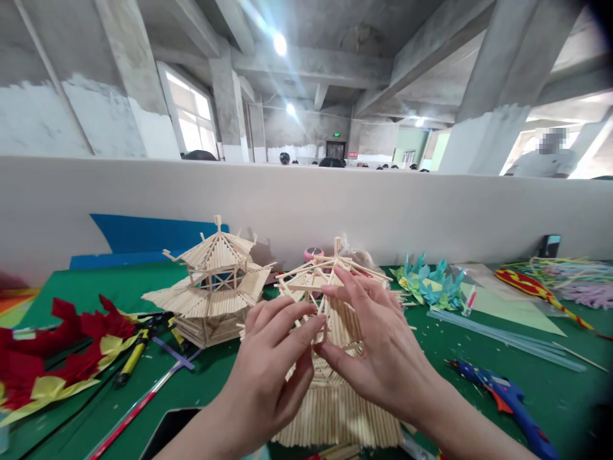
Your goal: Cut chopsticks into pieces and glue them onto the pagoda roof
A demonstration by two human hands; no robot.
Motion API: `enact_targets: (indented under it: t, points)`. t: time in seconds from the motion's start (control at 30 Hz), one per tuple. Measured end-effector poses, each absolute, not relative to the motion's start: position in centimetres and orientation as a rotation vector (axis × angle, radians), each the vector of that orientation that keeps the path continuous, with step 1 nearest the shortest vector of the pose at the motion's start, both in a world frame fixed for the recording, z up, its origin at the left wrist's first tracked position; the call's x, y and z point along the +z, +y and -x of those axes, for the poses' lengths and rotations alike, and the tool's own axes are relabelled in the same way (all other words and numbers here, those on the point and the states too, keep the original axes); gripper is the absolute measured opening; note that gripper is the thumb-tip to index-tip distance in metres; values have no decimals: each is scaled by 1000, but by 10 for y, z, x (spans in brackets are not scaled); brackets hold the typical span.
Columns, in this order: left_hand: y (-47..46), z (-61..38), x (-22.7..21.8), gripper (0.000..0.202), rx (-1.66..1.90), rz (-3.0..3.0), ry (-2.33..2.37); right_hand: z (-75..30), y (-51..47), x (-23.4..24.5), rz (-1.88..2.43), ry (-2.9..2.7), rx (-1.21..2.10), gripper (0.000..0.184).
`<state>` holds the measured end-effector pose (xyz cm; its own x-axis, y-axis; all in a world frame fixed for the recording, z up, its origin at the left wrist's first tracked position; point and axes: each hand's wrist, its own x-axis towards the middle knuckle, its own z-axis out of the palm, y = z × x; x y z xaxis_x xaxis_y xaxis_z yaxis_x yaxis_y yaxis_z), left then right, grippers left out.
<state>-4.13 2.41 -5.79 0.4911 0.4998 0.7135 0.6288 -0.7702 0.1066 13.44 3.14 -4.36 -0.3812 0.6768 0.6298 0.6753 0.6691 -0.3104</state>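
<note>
A pavilion model of thin wooden sticks (340, 415) stands in front of me, with slatted lower roofs and an open upper roof frame. My left hand (282, 358) is at its left side, fingers curled and pinched at a short wooden stick (325, 331) below the upper frame. Across from it, my right hand (378, 332) grips the model's upper part, fingers on the roof frame and thumb lower down. Both hands hide much of the middle tier. A second stick pavilion (218, 281), with a fully slatted top roof, stands to the left.
A blue glue gun (507, 399) lies at right, near translucent glue sticks (502, 338) and a turquoise paper craft (431, 284). Red and yellow paper pieces (62, 358) and yellow-handled pliers (134, 358) lie at left. A white partition (431, 217) borders the green table (431, 383).
</note>
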Motion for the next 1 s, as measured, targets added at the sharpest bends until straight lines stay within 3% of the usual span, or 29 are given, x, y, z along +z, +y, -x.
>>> enact_targets:
  t: [0.57, 1.0]
  points:
    - [25, 37, -50, 26, -1080, 2473, -1029, -135, 34, -48, 1025, -2135, -51, 77]
    - [23, 35, -54, 35, -1087, 2552, -1029, -140, 27, -47, 1028, -2181, -73, 81]
